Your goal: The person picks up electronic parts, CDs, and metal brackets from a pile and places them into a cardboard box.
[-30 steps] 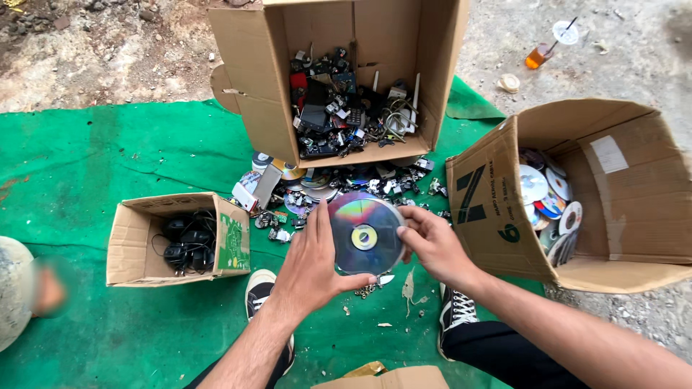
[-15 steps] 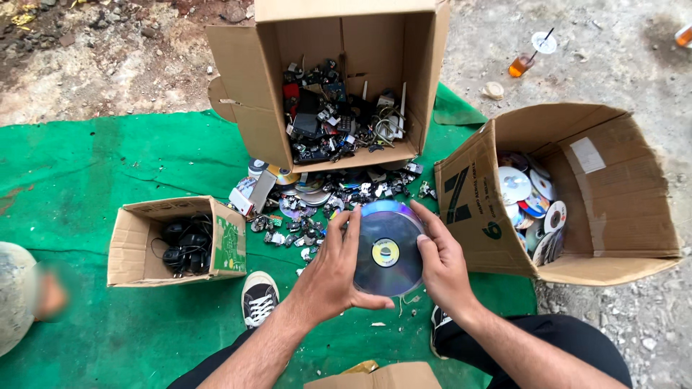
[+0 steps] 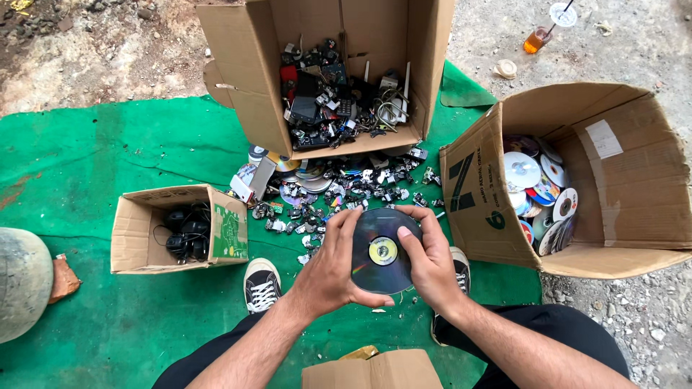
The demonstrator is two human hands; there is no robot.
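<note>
Both hands hold one dark disc between them, above the near edge of the green tarp: the left hand curls round its left rim, the right hand pinches its right rim. By the look of it the sorting is partway: the right box already holds many discs, while a scattered pile still lies before the far box of dark parts. The small left box bears a green panel; the right box carries a white label and dark printed marks.
</note>
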